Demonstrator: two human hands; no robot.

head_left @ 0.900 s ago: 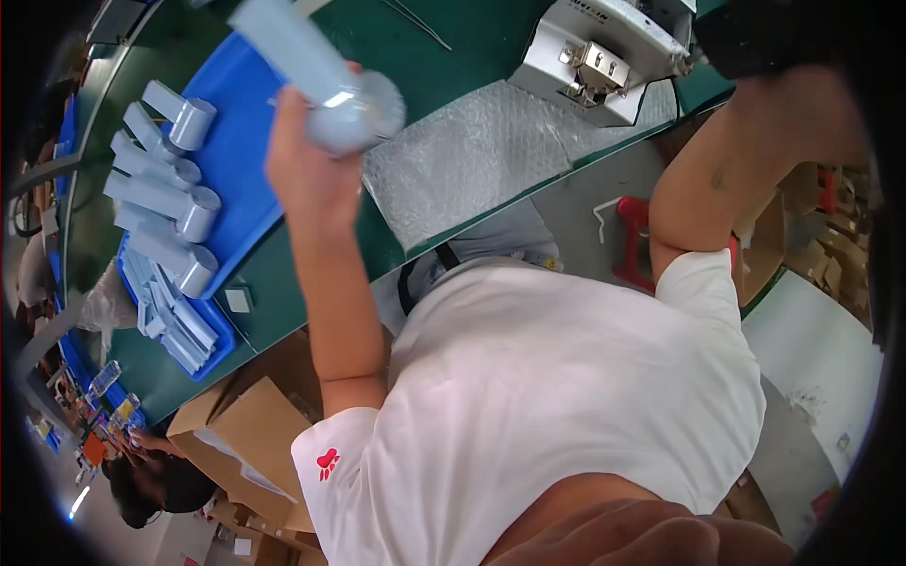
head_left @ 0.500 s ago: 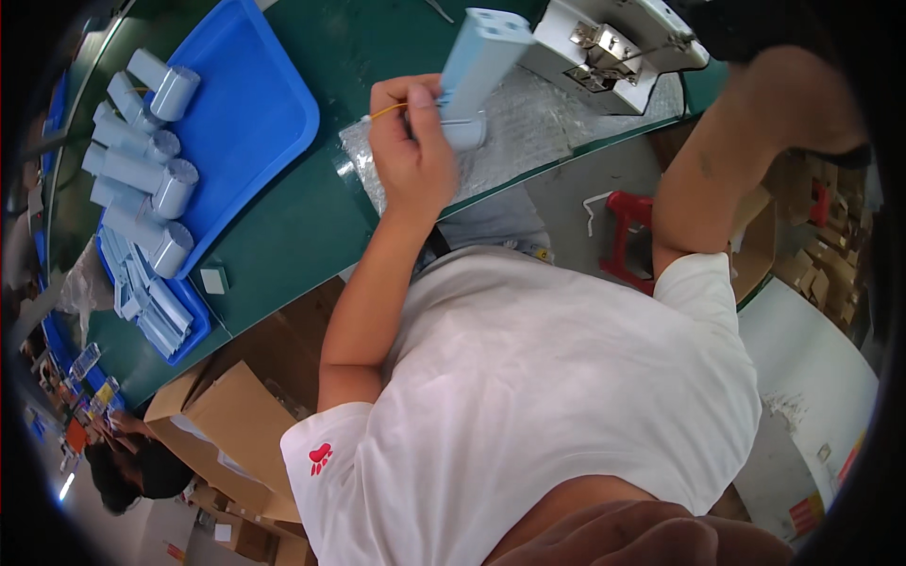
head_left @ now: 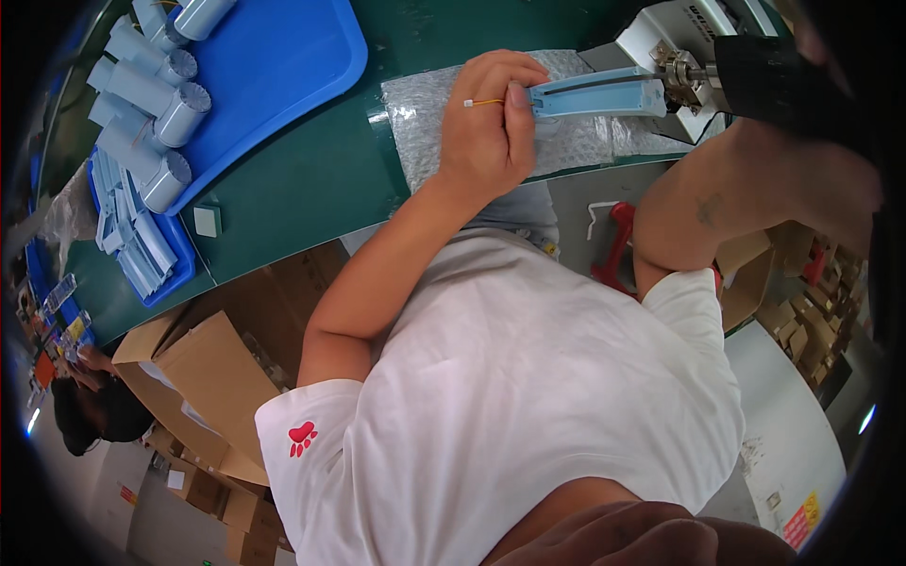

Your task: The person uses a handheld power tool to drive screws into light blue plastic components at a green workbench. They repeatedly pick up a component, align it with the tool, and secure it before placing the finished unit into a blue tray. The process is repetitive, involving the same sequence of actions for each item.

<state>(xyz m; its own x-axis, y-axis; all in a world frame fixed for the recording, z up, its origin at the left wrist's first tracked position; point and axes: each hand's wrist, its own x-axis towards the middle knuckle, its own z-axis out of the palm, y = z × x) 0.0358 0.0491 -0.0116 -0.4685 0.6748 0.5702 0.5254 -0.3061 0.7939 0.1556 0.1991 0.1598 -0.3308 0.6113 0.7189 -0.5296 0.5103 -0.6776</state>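
Observation:
My left hand (head_left: 493,118) is closed around one end of a long light-blue plastic housing (head_left: 604,102), which lies nearly level above the bubble wrap. A short yellow wire (head_left: 486,101) with a small white plug sticks out by my thumb. At the upper right, my right hand (head_left: 813,38) shows only partly, in shadow, at a black electric screwdriver (head_left: 769,80). The driver's long thin bit runs leftward along the housing's length; where its tip ends is hard to see. Behind the housing's right end stands a white and black screw feeder (head_left: 665,33), partly covered by the driver.
Bubble wrap (head_left: 415,127) covers the bench's front part. At left, a blue tray (head_left: 274,85) holds several light-blue assemblies; a smaller blue bin (head_left: 189,269) holds narrow parts. A small pale block (head_left: 208,222) lies nearby. Cardboard boxes (head_left: 222,377) and another person (head_left: 99,410) are at lower left.
My left hand has moved right and tipped the housing from upright to nearly level beside the feeder. The screwdriver bit has shifted from the feeder onto the housing. The view has shifted slightly.

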